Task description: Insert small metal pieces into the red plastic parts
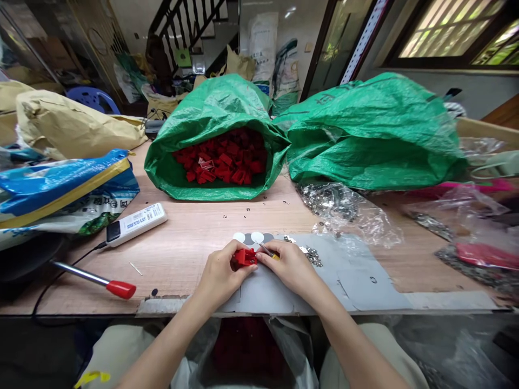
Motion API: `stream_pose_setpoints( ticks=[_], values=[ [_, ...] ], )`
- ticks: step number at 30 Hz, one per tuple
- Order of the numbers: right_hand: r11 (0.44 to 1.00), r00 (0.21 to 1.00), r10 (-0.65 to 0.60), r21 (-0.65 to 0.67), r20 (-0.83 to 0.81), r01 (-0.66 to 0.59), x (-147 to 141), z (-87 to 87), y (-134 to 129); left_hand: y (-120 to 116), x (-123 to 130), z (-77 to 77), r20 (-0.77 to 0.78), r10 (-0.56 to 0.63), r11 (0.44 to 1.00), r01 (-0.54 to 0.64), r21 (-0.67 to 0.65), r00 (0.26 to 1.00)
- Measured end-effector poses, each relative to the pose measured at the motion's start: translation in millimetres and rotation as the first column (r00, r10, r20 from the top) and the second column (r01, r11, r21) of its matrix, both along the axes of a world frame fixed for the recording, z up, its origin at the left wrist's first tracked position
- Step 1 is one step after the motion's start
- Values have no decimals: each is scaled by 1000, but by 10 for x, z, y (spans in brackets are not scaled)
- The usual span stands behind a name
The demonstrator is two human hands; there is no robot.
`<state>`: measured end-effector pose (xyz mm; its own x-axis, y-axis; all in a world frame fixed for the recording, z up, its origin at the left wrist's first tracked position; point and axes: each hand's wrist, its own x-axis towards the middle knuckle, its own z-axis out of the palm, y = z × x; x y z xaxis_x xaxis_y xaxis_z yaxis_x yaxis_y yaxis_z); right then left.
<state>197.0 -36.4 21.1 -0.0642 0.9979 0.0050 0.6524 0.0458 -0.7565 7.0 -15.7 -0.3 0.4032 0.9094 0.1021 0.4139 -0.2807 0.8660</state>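
Observation:
My left hand (219,271) is closed around a small red plastic part (245,256), pinching it between thumb and fingers. Close beside it, my right hand (291,263) is closed on a slim tool (266,250) with a thin metal shaft and a bit of yellow at the grip; its exact kind is unclear. My right fingertips meet the right side of the red part. Both hands are over a grey mat (365,286) at the table's front edge. Small shiny metal pieces (312,256) lie loose just beyond my right hand.
A green sack (174,186) of red parts opens toward me, beside another green sack (377,135). Clear bags (330,200) of metal pieces lie at right. A white handheld device (138,222) and a red-tipped metal lever (120,288) are at left. Below the edge sits an open bag (298,346).

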Motion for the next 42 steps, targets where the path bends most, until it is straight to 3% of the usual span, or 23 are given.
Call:
stream_pose_setpoints(
  ticks=[9,15,19,21,26,37,42],
  values=[
    [999,998,-39,1,41,39,-40,5,-9,-10,18,23,-12,6,1000,-6,17,1000],
    [996,990,-67,50,-121,74,108,39,-42,-11,10,5,40,23,1000,-22,-9,999],
    [981,976,1,-190,-219,-44,190,67,-128,-13,-8,-6,74,-13,1000,14,-5,997],
    [966,971,17,-247,-238,-77,200,56,-164,-17,-16,-8,56,-24,1000,23,16,998],
    [965,962,58,-232,-267,-122,210,31,-197,-17,-26,-9,-15,-49,995,50,88,999],
    [970,969,134,-172,-208,-171,184,89,-133,-20,-26,-7,-16,2,994,0,107,1000],
    [962,963,123,-210,-239,-175,190,87,-113,-11,-23,-14,-16,4,993,-2,115,1000]
  ],
)
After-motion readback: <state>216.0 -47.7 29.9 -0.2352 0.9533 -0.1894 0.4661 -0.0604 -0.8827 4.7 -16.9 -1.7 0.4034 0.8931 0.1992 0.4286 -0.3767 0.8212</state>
